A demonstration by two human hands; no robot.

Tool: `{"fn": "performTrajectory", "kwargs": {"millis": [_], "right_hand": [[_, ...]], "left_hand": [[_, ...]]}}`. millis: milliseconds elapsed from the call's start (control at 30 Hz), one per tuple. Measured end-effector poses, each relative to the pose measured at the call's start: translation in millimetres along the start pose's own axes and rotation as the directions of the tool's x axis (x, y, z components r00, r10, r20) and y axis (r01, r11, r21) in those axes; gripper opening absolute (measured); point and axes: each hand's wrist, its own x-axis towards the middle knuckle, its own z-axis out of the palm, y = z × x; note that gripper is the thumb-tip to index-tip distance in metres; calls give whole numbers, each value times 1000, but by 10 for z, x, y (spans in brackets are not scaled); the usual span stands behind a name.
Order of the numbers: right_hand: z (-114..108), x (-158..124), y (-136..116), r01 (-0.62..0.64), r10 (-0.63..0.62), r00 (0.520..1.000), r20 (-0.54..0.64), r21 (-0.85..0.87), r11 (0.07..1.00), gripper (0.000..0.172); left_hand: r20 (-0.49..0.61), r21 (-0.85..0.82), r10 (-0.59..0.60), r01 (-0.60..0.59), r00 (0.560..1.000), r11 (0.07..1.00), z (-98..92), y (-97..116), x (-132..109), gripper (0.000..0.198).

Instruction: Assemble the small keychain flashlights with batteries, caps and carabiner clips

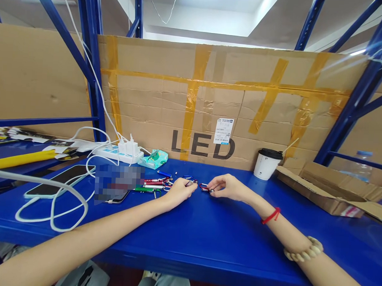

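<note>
Taking the lidded paper cup (267, 165) as reference, your hands work to its left and nearer to you, above the smooth blue tabletop (237, 246).

Your left hand (181, 191) is nearly closed, fingers curled and thumb pressed in on a small shiny piece (191, 183); most of that piece is hidden by your fingers, and its shape cannot be determined. Your right hand (228, 187), closer to the cup, has thumb and forefinger brought together at a small red piece (204, 188) with a glossy finish, the other fingers loosely bent. The two pieces are near each other but apart.

Farther left of the cup than your left hand lie slim, glossy cylinders (154, 185), red, silver and green, some with looped clips; a blue cylinder (164, 174) lies behind them. A pixelated patch covers whatever adjoins the pile on its left; only the corner of a dark, flat device (120, 197) shows below it.

Farthest left of the cup, a loose white cable (70, 226) crosses a dark-screened phone (61, 181) with a pale edge. Behind the cup rises creased, taped cardboard (148, 107). Right of the cup, an open carton (322, 188) runs out of frame, partly concealing a clear plastic bottle (363, 161).
</note>
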Motion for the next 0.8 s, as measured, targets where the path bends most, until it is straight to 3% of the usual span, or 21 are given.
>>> {"fn": "performTrajectory", "kwargs": {"millis": [133, 233, 367, 433, 700, 800], "right_hand": [[30, 9, -44, 77, -80, 995, -67, -38, 996, 30], [78, 26, -65, 82, -90, 982, -165, -56, 995, 30], [130, 59, -42, 47, -79, 914, -398, -89, 995, 29], [139, 75, -13, 47, -89, 885, -456, -103, 994, 27], [141, 97, 33, 39, -107, 856, -506, -144, 989, 37], [155, 76, -23, 62, -101, 869, -483, -97, 993, 43]], "left_hand": [[13, 22, 1, -2, 1000, 1000, 13, 30, -23, 36], [24, -69, -56, 58, 998, 996, 18, 85, -53, 33], [5, -191, -125, 123, 992, 974, 4, 173, -92, 30], [-9, -209, -133, 128, 991, 969, -3, 199, -101, 30], [13, -189, -115, 115, 993, 975, -4, 130, -74, 30], [-10, -101, -63, 62, 998, 993, -3, 80, -52, 33]]}}
